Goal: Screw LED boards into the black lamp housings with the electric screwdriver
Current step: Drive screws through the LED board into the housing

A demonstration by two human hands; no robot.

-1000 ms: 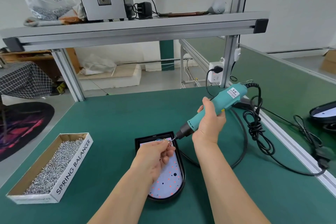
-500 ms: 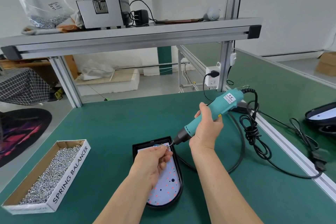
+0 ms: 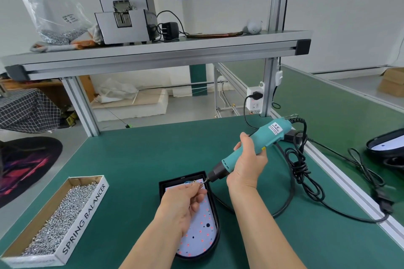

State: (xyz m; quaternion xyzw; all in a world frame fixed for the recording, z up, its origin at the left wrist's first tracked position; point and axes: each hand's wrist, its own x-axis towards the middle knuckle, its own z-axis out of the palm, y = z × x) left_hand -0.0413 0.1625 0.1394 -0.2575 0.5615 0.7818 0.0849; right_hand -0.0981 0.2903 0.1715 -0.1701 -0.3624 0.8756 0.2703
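Table (image 3: 135,159): green mat surface. Screwdriver (image 3: 273,135): teal body, black nose, white label with dark print. Cable (image 3: 302,167): black. Housing (image 3: 182,178): black. LED board (image 3: 204,233): white, dotted with red points and a few black holes. Box (image 3: 87,209): brown card inside, white side with black lettering. Screws (image 3: 61,214): silver-grey. Cloth (image 3: 26,109), far left: dark with a white grid check. Rug (image 3: 28,164): black with red and purple streaks.

Upper LED board (image 3: 201,236) behind the left hand (image 3: 183,205); second housing (image 3: 384,144) partly beyond the right edge.
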